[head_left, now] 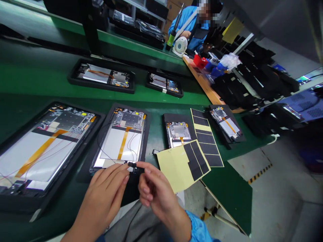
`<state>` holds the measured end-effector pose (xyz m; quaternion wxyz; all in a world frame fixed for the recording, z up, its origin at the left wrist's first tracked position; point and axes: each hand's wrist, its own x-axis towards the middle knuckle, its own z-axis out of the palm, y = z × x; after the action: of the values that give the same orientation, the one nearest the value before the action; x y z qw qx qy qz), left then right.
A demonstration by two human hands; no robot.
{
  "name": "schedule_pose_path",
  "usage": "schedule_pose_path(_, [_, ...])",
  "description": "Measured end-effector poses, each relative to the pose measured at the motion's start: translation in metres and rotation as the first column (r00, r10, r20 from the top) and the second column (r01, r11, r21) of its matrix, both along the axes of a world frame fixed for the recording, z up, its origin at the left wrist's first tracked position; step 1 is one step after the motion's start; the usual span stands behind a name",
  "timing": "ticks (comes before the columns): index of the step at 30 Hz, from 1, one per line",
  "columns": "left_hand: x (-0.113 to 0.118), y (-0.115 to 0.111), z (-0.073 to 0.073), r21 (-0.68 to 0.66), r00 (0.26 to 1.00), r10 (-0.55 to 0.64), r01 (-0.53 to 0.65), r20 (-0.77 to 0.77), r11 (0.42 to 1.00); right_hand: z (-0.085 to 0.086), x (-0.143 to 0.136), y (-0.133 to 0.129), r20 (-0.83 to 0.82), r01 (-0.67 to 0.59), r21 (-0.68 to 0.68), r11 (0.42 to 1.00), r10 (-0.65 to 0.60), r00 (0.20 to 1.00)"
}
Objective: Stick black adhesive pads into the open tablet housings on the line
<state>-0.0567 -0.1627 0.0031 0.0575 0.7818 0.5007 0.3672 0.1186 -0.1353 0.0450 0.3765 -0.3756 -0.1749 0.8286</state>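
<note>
component [132, 164], black, pinched by left hand [104, 191], grip of right hand [158, 190] unclear; slippage could drop it onto opened tablet [109, 144].

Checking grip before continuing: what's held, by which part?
Left hand and right hand touch opposite ends of a small black piece; whether either grips it can't be told.

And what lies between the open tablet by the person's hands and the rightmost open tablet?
The head view shows another open tablet, partly hidden by a yellow sheet with black patches, then a second patched sheet.
</note>
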Motion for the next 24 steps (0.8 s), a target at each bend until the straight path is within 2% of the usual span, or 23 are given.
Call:
schedule_pose_path(4, [-0.007, 0.004, -0.001, 0.011, 0.998, -0.067, 0.067, -0.016, 0.998, -0.005, -0.003, -0.003, 0.084, 0.047, -0.006, 0.999, -0.047, 0.995])
schedule_pose_path(11, [-0.022, 0.012, -0.002, -0.046, 0.984, -0.178, 0.178, 0.004, 0.983, -0.012, -0.008, -0.012, 0.187, 0.074, 0.084, 0.994, -0.088, 0.978])
schedule_pose_path(18, [-0.024, 0.014, -0.001, -0.062, 0.98, -0.199, 0.2, 0.033, 0.978, -0.014, -0.012, -0.018, 0.341, -0.01, 0.173, 0.985, -0.05, 0.939])
schedule_pose_path(24, [-0.023, 0.015, -0.001, -0.006, 0.983, -0.184, 0.184, 0.017, 0.983, -0.01, -0.015, -0.027, 0.514, -0.089, 0.203, 0.975, -0.029, 0.857])
